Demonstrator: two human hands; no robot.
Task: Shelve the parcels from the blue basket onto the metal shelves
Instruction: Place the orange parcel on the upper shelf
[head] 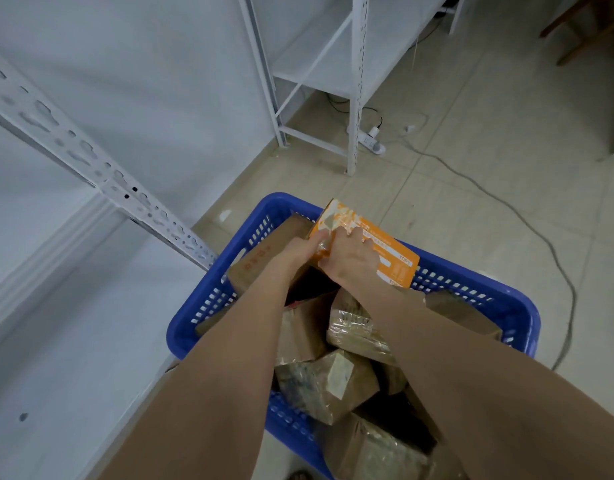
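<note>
Nearest to us, our two bare forearms reach down over the blue basket [525, 315], which stands on the tiled floor just beside the white metal shelf [73, 341] on our left. The basket is heaped with brown cardboard parcels; a tape-wrapped parcel [328, 386] lies in the middle, tilted. A plain brown carton [264, 258] leans against the left wall.

At the basket's far end we hold an orange box [400, 254], tilted, its far corner above the rim. Our left hand [303, 245] grips its left end, with fingers curled round the edge. Our right hand [350, 256] clasps it from above, fingers bent over the top face.

A slotted white upright [73, 147] crosses the left side. Beyond the basket a grey cable [527, 223] runs across the floor towards a white power strip [373, 142] at the foot of a second white shelf unit [354, 81].
</note>
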